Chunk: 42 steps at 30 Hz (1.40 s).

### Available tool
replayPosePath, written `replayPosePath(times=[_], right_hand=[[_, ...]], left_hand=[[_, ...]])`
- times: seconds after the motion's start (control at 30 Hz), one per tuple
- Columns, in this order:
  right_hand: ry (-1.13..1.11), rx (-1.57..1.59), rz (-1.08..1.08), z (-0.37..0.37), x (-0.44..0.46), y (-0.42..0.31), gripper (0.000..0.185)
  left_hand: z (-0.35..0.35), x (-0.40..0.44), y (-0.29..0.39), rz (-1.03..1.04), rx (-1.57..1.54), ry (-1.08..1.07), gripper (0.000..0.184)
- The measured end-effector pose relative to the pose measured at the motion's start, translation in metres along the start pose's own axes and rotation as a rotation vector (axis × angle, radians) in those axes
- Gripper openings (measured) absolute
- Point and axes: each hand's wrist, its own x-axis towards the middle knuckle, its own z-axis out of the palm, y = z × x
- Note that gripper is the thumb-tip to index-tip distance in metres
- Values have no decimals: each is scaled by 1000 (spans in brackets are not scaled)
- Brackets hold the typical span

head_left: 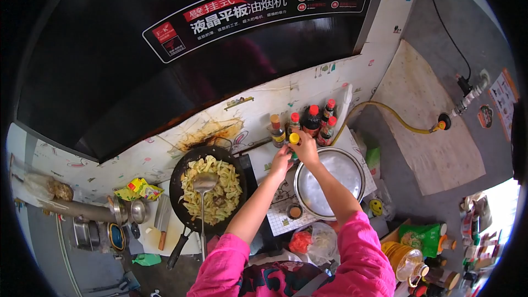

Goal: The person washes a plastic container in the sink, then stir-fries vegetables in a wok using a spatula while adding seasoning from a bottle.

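My left hand is closed around the side of a small bottle with a yellow cap. My right hand grips the same bottle at its cap, with the fingers around the top. Most of the bottle's body is hidden by my hands; a bit of green shows beneath. Just behind stand several red-capped sauce bottles and a brown-capped bottle. To the left, a black wok holds sliced pale-green vegetables, and a metal spatula rests in them.
A large round metal lid lies under my right forearm. Beside it is a small jar. A cleaver lies on a white board at left. An oil jug stands lower right. The black range hood hangs overhead.
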Motion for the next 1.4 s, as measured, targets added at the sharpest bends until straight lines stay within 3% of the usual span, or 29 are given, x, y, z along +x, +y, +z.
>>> replayPosePath(times=[0.17, 0.37, 0.4, 0.43, 0.6, 0.77, 0.87, 0.93, 1.03, 1.1, 1.2, 1.27, 1.33, 1.4], right_hand=[[-137, -28, -32, -7, 9, 2, 57], [-142, -259, -39, -24, -7, -44, 73], [-131, -311, -13, -28, -12, -61, 75], [-63, -318, -126, -31, -18, -75, 70], [-121, -146, -226, -36, -67, -153, 59], [-223, 59, -354, -18, -135, -214, 58], [-269, 198, -353, 1, -172, -241, 60], [-309, 205, -335, 17, -196, -256, 62], [-434, 237, -226, 44, -231, -269, 67], [-408, 202, -270, 64, -252, -273, 67], [-475, 135, -165, 94, -285, -272, 72], [-666, 115, 16, 106, -306, -279, 77], [-578, 89, -100, 148, -340, -244, 87], [-678, 381, 100, 167, -357, -239, 94]], left_hand=[[-1, -6, 3, -154, -292, 11, 34], [-2, -27, 23, -214, -470, 114, 64], [0, -35, 31, -203, -467, 127, 65], [2, -50, 40, -194, -463, 142, 67], [1, -127, 74, -37, -513, 120, 69], [-41, -202, 70, 164, -594, -60, 73], [-79, -246, 57, 266, -555, 48, 58], [-107, -283, 57, 292, -479, 104, 69], [-159, -319, 49, 319, -469, 159, 71], [-192, -335, 42, 306, -465, 226, 72], [-229, -355, 29, 444, -312, 328, 76], [-263, -360, 10, 499, -101, 415, 70], [-306, -353, -25, 642, 493, 563, 66], [-298, -398, -7, 542, 1228, 712, 57]])
